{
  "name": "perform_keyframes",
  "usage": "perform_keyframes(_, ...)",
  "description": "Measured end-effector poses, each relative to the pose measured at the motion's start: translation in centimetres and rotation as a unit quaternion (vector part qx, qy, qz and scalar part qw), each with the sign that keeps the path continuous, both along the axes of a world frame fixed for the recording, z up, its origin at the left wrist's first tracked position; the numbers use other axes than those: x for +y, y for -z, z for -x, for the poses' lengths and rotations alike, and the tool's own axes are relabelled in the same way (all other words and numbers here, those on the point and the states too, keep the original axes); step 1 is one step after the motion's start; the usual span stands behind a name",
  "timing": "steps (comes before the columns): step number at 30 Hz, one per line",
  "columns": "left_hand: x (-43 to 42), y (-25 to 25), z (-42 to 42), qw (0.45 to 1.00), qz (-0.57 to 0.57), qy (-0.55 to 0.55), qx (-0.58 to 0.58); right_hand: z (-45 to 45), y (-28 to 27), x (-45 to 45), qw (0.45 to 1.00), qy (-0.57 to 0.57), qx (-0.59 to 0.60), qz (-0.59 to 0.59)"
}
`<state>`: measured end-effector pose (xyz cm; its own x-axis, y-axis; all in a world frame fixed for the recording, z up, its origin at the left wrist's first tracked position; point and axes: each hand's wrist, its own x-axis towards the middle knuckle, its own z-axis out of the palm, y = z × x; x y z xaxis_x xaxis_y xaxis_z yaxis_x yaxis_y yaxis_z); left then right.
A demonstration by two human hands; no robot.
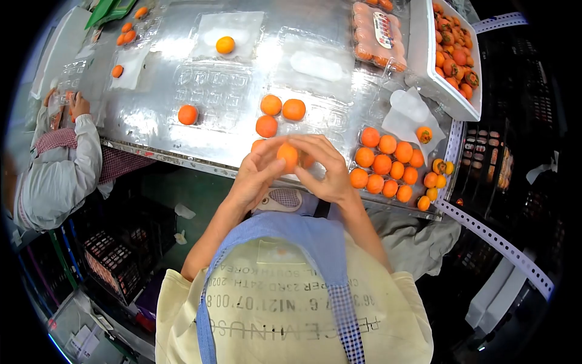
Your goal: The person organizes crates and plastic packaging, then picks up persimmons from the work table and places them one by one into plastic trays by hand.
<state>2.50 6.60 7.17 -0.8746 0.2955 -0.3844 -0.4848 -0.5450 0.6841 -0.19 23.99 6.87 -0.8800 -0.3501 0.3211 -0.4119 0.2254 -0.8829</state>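
My left hand [257,170] is closed on an orange persimmon [287,158] in front of my apron, at the table's near edge. My right hand [327,170] curves over it from the other side, fingertips at the fruit's top and thumb below. A second orange patch [308,161] shows in the gap of my right hand; whether it is held or lies behind cannot be made out. Just beyond my hands, several persimmons [271,105] sit in a clear plastic tray [327,115]. To the right, a tray is filled with rows of persimmons [382,164].
A white foam box [418,60] of persimmons stands at upper right, beside a labelled clear pack [379,36]. Loose small fruits [431,180] lie at the right edge. Another person's hand [79,104] works at the far left. A perforated metal strip [497,239] borders the right.
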Motion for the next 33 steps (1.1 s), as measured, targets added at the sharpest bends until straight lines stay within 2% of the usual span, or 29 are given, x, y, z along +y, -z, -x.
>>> perform_keyframes(3, -0.5, -0.6, 0.4, 0.995, 0.032, -0.008, 0.093, -0.8, 0.1, -1.1, 0.985, 0.037, -0.133, 0.104)
perform_keyframes(5, -0.7, -0.5, 0.6, 0.984, 0.069, -0.013, 0.163, -1.2, 0.3, -1.9, 0.944, 0.066, -0.254, 0.202)
perform_keyframes(8, -1.0, 0.3, 0.9, 0.956, 0.141, 0.000, 0.257, -1.0, 0.6, -1.6, 0.893, 0.005, -0.385, 0.232)
perform_keyframes(10, -1.3, 0.5, 1.2, 0.931, 0.192, 0.020, 0.309, -0.8, 0.0, -1.8, 0.893, 0.014, -0.379, 0.243)
perform_keyframes(13, -1.4, -0.4, 2.0, 0.932, 0.194, 0.031, 0.303, -0.7, -0.2, -1.8, 0.902, 0.025, -0.358, 0.238)
perform_keyframes(16, -1.6, -0.6, 2.6, 0.963, 0.111, 0.060, 0.240, -0.4, -0.4, -1.9, 0.934, 0.038, -0.304, 0.185)
perform_keyframes(19, -1.7, 0.1, 2.8, 0.975, 0.114, 0.073, 0.176, -0.4, -0.2, -1.8, 0.956, 0.050, -0.259, 0.128)
perform_keyframes(26, -1.6, 0.4, 3.2, 0.973, 0.138, 0.057, 0.173, -0.3, 0.6, -1.7, 0.967, 0.059, -0.233, 0.080)
perform_keyframes(29, -1.6, 0.3, 3.2, 0.974, 0.146, 0.059, 0.162, 0.1, 0.1, -1.4, 0.985, 0.047, -0.163, 0.014)
perform_keyframes(33, -1.5, 0.3, 3.1, 0.974, 0.177, 0.075, 0.121, 0.1, -0.5, -1.8, 0.983, 0.055, -0.177, -0.012)
